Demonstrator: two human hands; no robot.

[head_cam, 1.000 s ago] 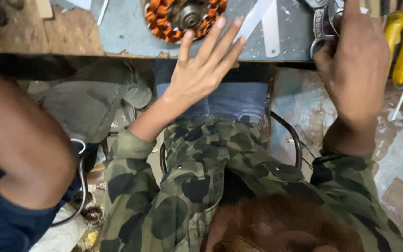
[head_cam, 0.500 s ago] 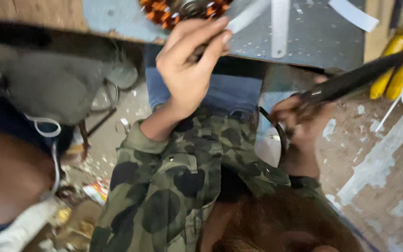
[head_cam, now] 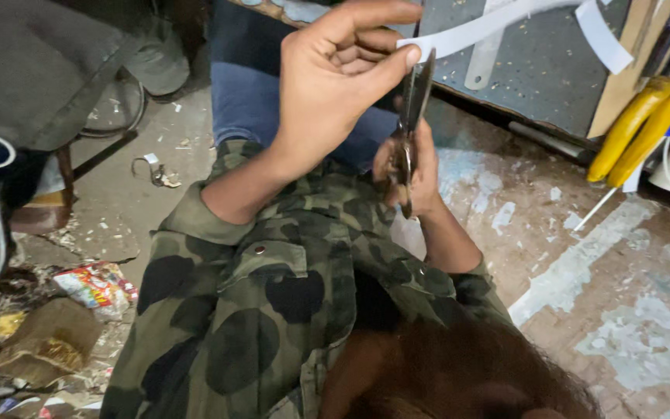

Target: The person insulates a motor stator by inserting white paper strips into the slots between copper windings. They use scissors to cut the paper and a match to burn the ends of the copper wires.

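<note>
I note the left hand [head_cam: 335,85] pinching the white strip [head_cam: 490,27]; the right hand [head_cam: 409,174] closed on the scissors [head_cam: 412,101] (blades at the strip's end); thumb sits close; a slip risks a nick.

paper strip [head_cam: 498,27]: white, as I see it from the head camera
scissors [head_cam: 411,109]: dark grey metal
jacket sleeves [head_cam: 273,264]: olive camouflage with black blotches
jeans [head_cam: 246,85]: blue
tabletop [head_cam: 552,77]: grey-blue, speckled (pale flecks all over)
tool handles [head_cam: 633,128]: yellow
floor [head_cam: 622,310]: brown, patched with pale grey-white
wrapper [head_cam: 94,285]: red and yellow
</note>
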